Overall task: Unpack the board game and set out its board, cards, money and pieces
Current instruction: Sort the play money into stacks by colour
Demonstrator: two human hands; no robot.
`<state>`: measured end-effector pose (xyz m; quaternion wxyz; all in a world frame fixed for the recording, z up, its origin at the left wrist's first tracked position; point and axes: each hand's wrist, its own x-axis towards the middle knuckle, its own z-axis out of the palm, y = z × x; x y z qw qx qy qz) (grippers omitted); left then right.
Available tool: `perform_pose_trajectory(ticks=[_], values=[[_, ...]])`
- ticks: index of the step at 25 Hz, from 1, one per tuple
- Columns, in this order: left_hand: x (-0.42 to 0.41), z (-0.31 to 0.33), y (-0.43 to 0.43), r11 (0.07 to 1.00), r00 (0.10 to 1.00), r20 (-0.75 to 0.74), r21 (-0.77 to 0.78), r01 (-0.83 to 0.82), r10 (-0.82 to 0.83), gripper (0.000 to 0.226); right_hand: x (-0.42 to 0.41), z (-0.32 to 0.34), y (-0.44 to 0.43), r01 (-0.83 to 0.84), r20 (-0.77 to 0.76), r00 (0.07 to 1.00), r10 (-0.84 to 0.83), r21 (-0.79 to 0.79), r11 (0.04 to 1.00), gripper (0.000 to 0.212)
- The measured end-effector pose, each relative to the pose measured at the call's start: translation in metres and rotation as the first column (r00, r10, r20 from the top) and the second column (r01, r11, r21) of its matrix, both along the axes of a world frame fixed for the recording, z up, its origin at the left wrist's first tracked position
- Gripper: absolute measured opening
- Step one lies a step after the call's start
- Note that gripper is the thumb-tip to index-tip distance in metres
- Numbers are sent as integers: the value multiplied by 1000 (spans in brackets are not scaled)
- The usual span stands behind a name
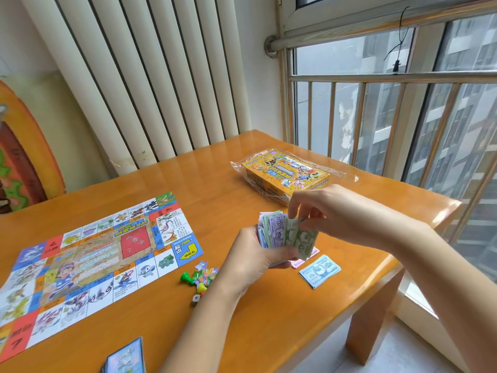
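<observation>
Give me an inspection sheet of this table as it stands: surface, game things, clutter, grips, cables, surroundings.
Surface: glossy orange wooden table, board unfolded flat at left.
Job's things: card deck at near edge; pawns and die beside the board; blue notes and pink notes laid out at right; box at far side.
Clutter: wrapper, clear, around the box.
Grips: left hand holds a fan of notes; right hand pinches a green note in it.
Cables: dark cord hangs from the window rail.
Surroundings: radiator, barred window.
</observation>
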<state>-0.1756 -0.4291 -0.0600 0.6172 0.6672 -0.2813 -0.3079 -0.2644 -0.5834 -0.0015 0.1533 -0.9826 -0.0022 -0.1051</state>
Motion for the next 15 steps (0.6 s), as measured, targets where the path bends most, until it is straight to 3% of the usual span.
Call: perform_pose_trajectory(ticks=[3, 6, 8, 15], values=[[-1, 2, 0, 998, 999, -21, -33, -46, 45, 23, 6, -7, 7, 10, 164, 986, -17, 42, 999, 21], [1, 3, 0, 979, 983, -105, -124, -162, 150, 19, 10, -17, 9, 100, 355, 914, -197, 273, 957, 23], [2, 4, -1, 958, 968, -159, -179, -223, 196, 21, 13, -25, 12, 133, 302, 913, -274, 413, 901, 14], [3, 5, -2, 961, 965, -189, -170, -217, 184, 12, 21, -48, 25, 174, 342, 874, -346, 445, 879, 16]])
